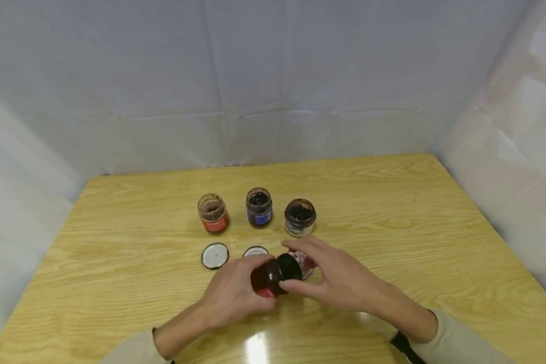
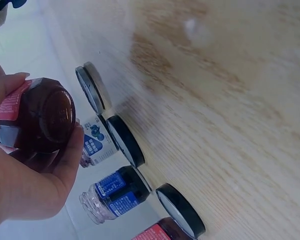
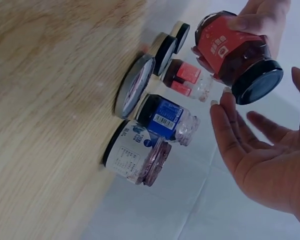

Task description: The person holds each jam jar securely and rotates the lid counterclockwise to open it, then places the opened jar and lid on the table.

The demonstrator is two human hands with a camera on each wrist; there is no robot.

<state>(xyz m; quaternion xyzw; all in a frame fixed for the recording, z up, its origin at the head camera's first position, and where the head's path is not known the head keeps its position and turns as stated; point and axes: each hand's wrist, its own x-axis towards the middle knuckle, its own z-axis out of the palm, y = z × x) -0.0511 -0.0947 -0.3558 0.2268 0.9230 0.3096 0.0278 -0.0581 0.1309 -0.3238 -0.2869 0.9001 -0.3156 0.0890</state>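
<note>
My left hand (image 1: 236,290) grips a dark red jam jar (image 3: 230,50) with a red label, tilted above the table. Its black lid (image 3: 260,82) is on and points toward my right hand (image 1: 341,275). That hand has thumb and fingers spread about the lid, fingertips close to its edge; whether they touch it is unclear. Behind them stand three lidless jars in a row: one with a red label (image 1: 215,222), one with a blue label (image 1: 260,218) and a wider one with a white label (image 1: 300,227).
In front of the open jars lie three loose lids, inner side up: a left lid (image 1: 215,256), a middle lid (image 1: 256,251) partly covered by my left hand, and a right lid (image 3: 135,85) mostly behind my right hand. The wooden table (image 1: 391,202) meets a pale sheet behind.
</note>
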